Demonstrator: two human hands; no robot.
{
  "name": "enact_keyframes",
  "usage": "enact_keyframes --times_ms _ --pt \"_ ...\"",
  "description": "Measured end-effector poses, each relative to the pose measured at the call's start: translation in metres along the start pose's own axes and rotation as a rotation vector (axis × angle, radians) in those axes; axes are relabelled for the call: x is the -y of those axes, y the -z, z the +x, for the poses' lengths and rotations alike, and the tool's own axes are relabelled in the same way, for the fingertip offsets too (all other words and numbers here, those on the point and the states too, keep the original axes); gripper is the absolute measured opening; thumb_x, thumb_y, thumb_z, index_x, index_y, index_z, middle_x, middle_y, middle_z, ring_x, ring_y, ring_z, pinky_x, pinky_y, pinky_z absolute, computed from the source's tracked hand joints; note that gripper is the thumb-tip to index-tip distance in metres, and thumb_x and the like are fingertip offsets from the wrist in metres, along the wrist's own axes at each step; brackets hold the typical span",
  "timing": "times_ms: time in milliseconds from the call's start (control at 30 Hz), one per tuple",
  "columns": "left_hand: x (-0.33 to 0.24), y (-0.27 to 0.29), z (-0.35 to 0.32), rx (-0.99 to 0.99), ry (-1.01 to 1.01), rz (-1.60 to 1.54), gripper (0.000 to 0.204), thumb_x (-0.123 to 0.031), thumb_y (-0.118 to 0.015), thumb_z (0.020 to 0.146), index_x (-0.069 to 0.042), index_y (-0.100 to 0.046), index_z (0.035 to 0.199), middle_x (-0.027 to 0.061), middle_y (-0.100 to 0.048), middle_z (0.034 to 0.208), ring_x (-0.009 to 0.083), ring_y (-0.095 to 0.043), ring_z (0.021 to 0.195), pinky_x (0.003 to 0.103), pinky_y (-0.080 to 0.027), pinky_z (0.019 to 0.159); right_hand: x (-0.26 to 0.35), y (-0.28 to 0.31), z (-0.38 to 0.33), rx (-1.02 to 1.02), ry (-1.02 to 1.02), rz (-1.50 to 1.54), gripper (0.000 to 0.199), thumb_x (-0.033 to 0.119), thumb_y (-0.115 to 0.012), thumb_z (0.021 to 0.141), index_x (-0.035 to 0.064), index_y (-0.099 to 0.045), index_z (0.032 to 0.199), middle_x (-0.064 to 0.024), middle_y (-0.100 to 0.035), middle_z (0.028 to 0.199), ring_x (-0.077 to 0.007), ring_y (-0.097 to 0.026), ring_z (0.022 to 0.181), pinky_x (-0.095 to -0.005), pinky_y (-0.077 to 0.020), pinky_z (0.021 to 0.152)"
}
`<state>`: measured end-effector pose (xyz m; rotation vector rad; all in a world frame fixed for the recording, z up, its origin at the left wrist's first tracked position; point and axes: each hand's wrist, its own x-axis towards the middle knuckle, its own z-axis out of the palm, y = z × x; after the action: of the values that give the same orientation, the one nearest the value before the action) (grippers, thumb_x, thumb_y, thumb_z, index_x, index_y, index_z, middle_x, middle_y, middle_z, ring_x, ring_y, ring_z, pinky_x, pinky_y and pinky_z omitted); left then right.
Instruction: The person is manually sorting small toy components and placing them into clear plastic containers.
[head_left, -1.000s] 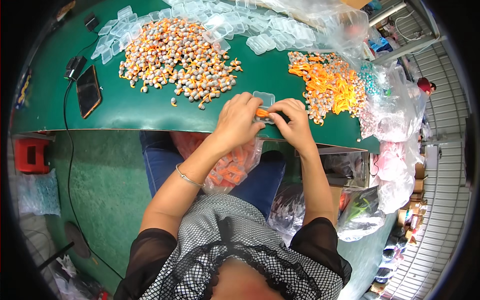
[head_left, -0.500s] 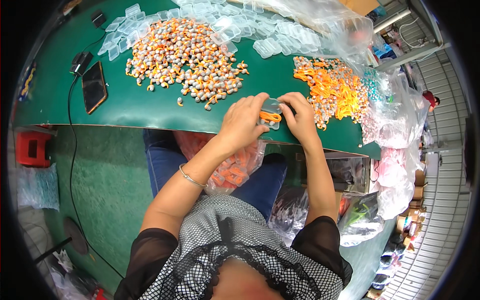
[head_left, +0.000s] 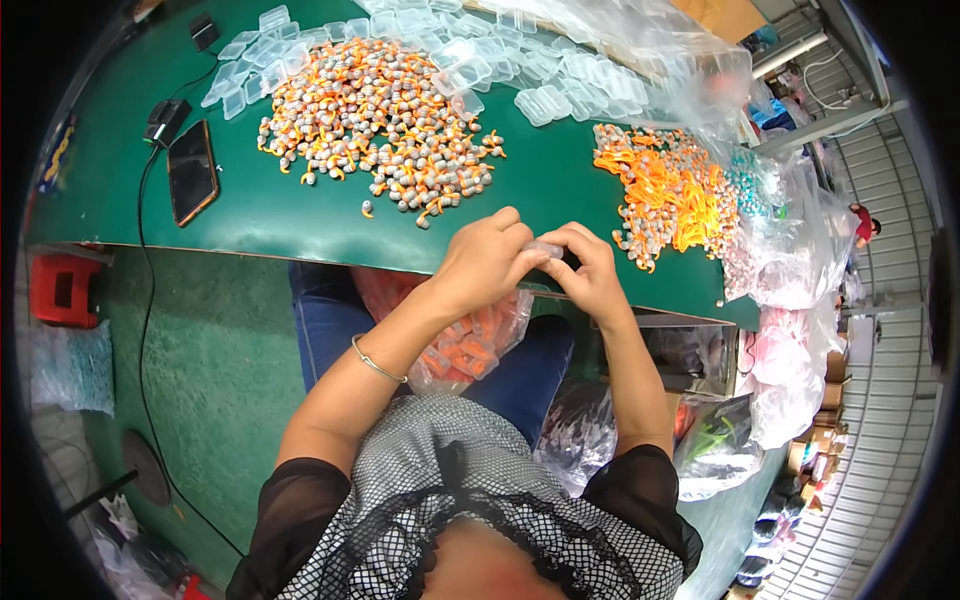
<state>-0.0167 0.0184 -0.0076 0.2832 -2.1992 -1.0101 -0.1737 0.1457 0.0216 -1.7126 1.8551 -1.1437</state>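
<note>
My left hand [head_left: 487,255] and my right hand [head_left: 590,268] meet over the table's front edge. Between their fingertips they pinch one small clear plastic case [head_left: 543,248], mostly covered by the fingers. Its contents hardly show now. Left of my hands lies a big heap of small grey-and-orange pieces [head_left: 370,110], like earplugs. On the right is a second heap with bright orange looped cords [head_left: 670,195]. Clear plastic cases [head_left: 545,103] are spread along the back of the table.
The green table [head_left: 330,222] ends just under my hands. On my lap rests a clear bag [head_left: 465,350] of filled orange cases. A phone [head_left: 191,173] and a black cable [head_left: 146,230] lie at the left. Large plastic bags [head_left: 800,250] crowd the right end.
The case stood open with an orange cord inside; now it looks closed between my fingers. Both hands have drawn slightly down toward me, and the fingers have tightened around it.
</note>
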Motion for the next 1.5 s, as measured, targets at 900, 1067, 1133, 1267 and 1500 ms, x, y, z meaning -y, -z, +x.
enact_keyframes --times_ms 900,1067,1133,1267,1500 --pt "0.025 0.028 0.024 -0.184 -0.057 0.725 0.010 -0.012 -0.067 0.075 -0.010 -0.068 0.085 0.0056 -0.059 0.085 0.0247 -0.059 0.086 0.041 -0.041 0.072 -0.060 0.028 0.085 -0.573 0.281 -0.772 0.028 -0.002 -0.062 0.084 -0.0002 -0.064 0.111 -0.0187 -0.067 0.104 -0.0384 -0.064 0.097 -0.0443 -0.0527 0.086" --pt "0.031 0.023 0.029 -0.228 -0.120 0.758 0.008 -0.011 -0.062 0.079 -0.012 -0.069 0.084 0.0039 -0.059 0.085 0.0234 -0.058 0.085 0.040 -0.040 0.072 -0.069 0.041 0.056 -0.806 -0.090 -0.191 0.019 0.008 -0.060 0.098 -0.0013 -0.070 0.111 -0.0009 -0.068 0.087 -0.0037 -0.053 0.067 -0.0216 -0.0430 0.058" --pt "0.033 0.023 0.029 -0.259 -0.149 0.760 0.008 -0.011 -0.061 0.080 -0.012 -0.068 0.082 0.0037 -0.059 0.084 0.0233 -0.058 0.083 0.040 -0.040 0.072 -0.053 0.044 0.042 -0.759 -0.273 -0.044 0.020 0.004 -0.058 0.095 -0.0004 -0.071 0.110 -0.0066 -0.071 0.089 -0.0098 -0.062 0.075 -0.0253 -0.0488 0.065" --pt "0.035 0.023 0.031 -0.226 -0.116 0.825 0.004 -0.014 -0.064 0.074 -0.012 -0.067 0.075 0.0045 -0.059 0.085 0.0232 -0.059 0.083 0.040 -0.040 0.072 -0.047 0.032 0.022 -0.607 -0.266 -0.062 0.018 0.003 -0.058 0.093 0.0002 -0.071 0.104 -0.0091 -0.071 0.085 -0.0127 -0.065 0.074 -0.0272 -0.0503 0.065" --pt "0.013 0.030 0.018 -0.146 -0.184 0.581 0.006 -0.007 -0.063 0.081 -0.010 -0.066 0.086 0.0052 -0.060 0.084 0.0268 -0.059 0.080 0.041 -0.042 0.070 -0.036 0.016 0.016 -0.429 -0.025 -0.318 0.012 0.006 -0.066 0.089 0.0015 -0.071 0.098 -0.0124 -0.068 0.087 -0.0207 -0.065 0.072 -0.0316 -0.0513 0.066"
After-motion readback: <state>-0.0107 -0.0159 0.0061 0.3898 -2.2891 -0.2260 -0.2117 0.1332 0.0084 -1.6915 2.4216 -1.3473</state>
